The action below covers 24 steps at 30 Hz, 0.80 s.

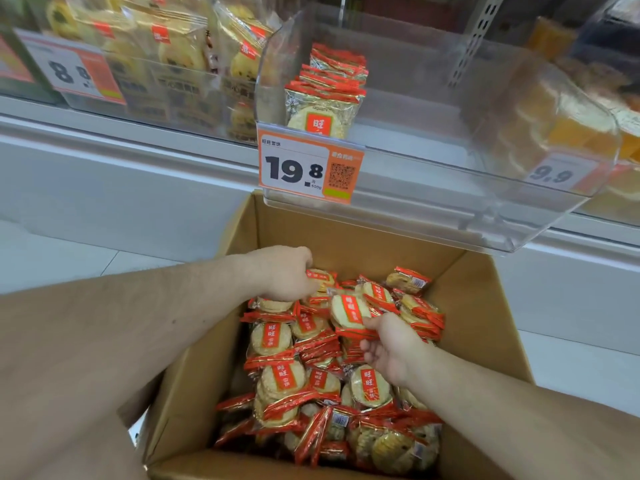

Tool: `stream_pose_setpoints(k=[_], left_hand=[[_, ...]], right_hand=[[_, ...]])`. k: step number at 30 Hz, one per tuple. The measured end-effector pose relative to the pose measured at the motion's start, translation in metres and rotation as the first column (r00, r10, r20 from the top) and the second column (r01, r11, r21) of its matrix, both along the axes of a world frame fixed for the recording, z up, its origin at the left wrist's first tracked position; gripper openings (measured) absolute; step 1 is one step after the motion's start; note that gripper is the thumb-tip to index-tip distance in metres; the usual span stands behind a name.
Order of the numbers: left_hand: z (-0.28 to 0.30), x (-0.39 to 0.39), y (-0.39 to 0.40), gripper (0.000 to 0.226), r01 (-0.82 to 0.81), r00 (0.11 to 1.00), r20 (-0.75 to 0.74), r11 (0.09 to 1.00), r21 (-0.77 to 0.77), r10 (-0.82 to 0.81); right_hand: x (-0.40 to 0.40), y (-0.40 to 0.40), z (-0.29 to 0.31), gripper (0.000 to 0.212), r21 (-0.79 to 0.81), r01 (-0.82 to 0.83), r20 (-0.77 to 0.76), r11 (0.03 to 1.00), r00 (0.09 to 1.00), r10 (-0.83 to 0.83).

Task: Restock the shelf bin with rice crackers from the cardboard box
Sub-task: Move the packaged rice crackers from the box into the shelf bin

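Note:
An open cardboard box (485, 306) on the floor holds several red-and-gold rice cracker packets (277, 379). My left hand (285, 271) reaches into the far side of the box and grips a packet (320, 277). My right hand (391, 344) pinches the edge of a stack of packets (349, 311) near the box's middle. Above the box hangs a clear plastic shelf bin (450, 188) with a 19.8 price tag (308, 169). A short row of the same packets (329, 95) stands upright at the bin's left side; the rest of the bin is bare.
To the left, a neighbouring bin (156, 88) is full of yellow pastry packets with an 8.8 tag. To the right, another clear bin (571, 133) holds orange goods with a 9.9 tag. A white shelf ledge (104, 133) runs behind; pale floor tiles lie around the box.

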<state>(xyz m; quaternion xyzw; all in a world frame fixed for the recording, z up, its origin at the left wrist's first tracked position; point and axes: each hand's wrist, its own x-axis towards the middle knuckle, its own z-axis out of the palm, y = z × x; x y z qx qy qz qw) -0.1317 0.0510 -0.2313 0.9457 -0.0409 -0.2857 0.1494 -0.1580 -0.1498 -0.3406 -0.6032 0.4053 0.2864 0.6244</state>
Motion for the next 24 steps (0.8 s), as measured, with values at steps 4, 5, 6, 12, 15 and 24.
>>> stream_pose_setpoints(k=[4, 5, 6, 12, 15, 24], left_hand=[[-0.002, -0.003, -0.002, 0.068, -0.421, 0.902, -0.265, 0.828, -0.370, 0.340], [0.000, -0.002, 0.000, 0.067, -0.455, 0.890, -0.242, 0.789, -0.413, 0.386], [-0.001, 0.001, 0.006, 0.065, -0.468, 0.883, -0.200, 0.761, -0.449, 0.425], [0.008, 0.004, 0.042, 0.054, -0.285, 0.953, 0.006, 0.905, -0.316, 0.302], [0.009, 0.004, 0.048, 0.055, -0.239, 0.967, 0.021, 0.930, -0.281, 0.255], [0.007, 0.000, 0.049, 0.047, -0.109, 0.994, -0.004, 0.947, -0.303, 0.113]], right_hand=[[-0.003, 0.038, 0.042, 0.017, 0.304, -0.158, 0.149, 0.939, 0.982, 0.117], [-0.001, 0.045, 0.047, 0.017, 0.349, -0.183, 0.175, 0.919, 0.976, 0.128], [0.001, 0.052, 0.050, 0.021, 0.366, -0.194, 0.183, 0.910, 0.974, 0.135], [0.002, 0.070, -0.006, 0.022, -0.279, -0.408, 0.033, 0.869, 0.901, 0.433], [-0.010, 0.093, -0.023, 0.050, -0.353, -0.563, -0.018, 0.747, 0.802, 0.597], [-0.004, 0.095, -0.046, 0.053, -0.403, -0.727, -0.180, 0.556, 0.659, 0.730]])
